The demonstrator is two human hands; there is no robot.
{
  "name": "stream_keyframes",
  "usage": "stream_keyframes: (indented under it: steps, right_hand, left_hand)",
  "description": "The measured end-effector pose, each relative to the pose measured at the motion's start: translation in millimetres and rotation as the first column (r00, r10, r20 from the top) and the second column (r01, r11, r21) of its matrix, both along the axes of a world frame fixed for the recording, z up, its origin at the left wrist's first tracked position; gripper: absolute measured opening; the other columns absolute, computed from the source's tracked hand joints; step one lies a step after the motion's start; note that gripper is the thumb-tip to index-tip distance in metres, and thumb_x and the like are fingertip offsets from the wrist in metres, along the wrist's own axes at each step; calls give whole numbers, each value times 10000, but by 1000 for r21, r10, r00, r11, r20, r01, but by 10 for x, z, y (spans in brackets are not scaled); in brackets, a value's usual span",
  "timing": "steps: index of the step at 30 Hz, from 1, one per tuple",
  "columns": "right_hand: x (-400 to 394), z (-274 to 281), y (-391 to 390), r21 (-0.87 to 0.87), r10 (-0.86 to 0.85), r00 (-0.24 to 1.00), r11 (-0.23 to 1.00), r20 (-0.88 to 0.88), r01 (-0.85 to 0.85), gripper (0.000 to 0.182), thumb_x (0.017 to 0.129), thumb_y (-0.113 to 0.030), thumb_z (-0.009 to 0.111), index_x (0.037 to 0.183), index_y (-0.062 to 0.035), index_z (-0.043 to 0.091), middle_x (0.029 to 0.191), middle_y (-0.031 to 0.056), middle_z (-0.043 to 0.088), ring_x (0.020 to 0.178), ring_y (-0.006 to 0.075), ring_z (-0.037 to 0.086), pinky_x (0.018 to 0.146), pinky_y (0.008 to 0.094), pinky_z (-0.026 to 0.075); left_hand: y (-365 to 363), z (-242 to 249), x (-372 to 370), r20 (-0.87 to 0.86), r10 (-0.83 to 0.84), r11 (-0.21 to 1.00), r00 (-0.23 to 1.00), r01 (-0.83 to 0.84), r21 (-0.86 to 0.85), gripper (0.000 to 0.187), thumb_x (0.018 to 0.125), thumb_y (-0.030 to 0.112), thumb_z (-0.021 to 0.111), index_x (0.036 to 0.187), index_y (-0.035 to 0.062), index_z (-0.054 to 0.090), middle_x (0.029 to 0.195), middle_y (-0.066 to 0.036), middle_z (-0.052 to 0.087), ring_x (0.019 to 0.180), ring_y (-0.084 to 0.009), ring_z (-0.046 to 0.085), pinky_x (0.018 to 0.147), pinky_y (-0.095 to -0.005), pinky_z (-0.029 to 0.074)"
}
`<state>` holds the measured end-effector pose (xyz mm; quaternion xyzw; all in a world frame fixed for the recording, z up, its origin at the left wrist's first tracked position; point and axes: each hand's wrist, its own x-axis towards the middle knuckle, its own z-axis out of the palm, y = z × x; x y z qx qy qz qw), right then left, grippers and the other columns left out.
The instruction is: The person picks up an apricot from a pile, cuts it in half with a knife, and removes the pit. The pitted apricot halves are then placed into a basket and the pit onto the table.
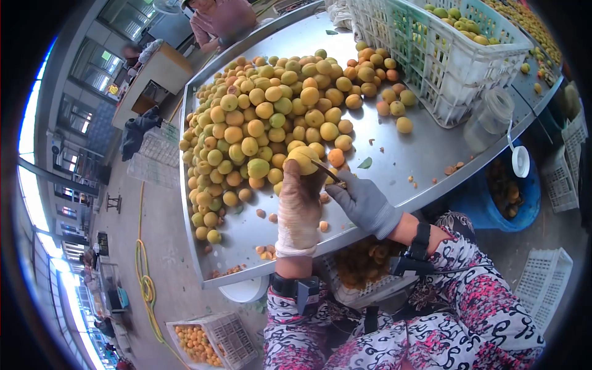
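My left hand (299,206), in a stained white knit glove, is wrapped round a yellow apricot (303,160) held up over the metal table (404,163). In a grey glove, my right hand (364,203) grips a small knife (325,171) whose dark blade meets the apricot's right side. A large heap of yellow, green and orange apricots (265,111) lies just beyond both hands. Small orange scraps (266,252) are scattered near my left wrist, and an orange apricot (336,158) sits close to the blade.
A white plastic crate (456,68) with fruit stands at the back right, beside a clear jar (490,120). Below the table edge are a crate of dark pieces (361,265) and a blue tub (524,203). A person (222,24) is at the far side.
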<state>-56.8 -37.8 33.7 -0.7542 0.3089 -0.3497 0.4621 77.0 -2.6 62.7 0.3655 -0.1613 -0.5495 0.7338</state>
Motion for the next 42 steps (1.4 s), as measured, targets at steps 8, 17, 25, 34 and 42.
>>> stream_keyframes:
  steps: [8,17,25,34,42]
  right_hand:
    - [-59,64,15,-135,10,965,990,-263,-47,354,937,-425,474,1029,-83,458,656,176,613,636,387,609,559,489,464]
    - [-3,-70,49,2,57,981,998,-183,-57,409,937,-445,467,1032,-47,480,681,209,615,672,399,609,582,485,466]
    - [-88,15,80,180,127,992,976,-25,-121,412,930,-403,514,1103,-30,545,799,256,630,782,420,618,646,452,482]
    - [-98,-107,64,-14,84,959,996,-269,-91,436,944,-450,453,1114,-53,517,712,214,632,708,403,624,621,471,488]
    - [-40,-80,21,15,49,948,999,-314,-47,350,941,-365,487,1115,-79,587,765,188,643,723,371,630,645,430,493]
  left_hand:
    - [116,128,-25,59,2,1000,998,-1,-15,498,915,423,546,1136,-23,527,858,-140,609,830,-247,606,805,-346,488]
    - [78,50,-112,115,127,990,985,-133,46,489,915,437,542,1118,-5,499,782,-97,561,725,-198,554,716,-313,472]
    - [103,25,-72,133,79,996,988,-83,26,401,952,391,482,1119,28,523,853,-56,572,746,-142,543,669,-247,461]
    - [188,1,-58,285,4,985,959,-53,163,427,932,430,511,1103,41,556,909,-14,604,799,-119,558,705,-257,446]
    - [188,-8,-169,471,-3,984,882,-82,161,405,936,361,515,1175,34,534,1031,-29,564,956,-125,535,879,-245,410]
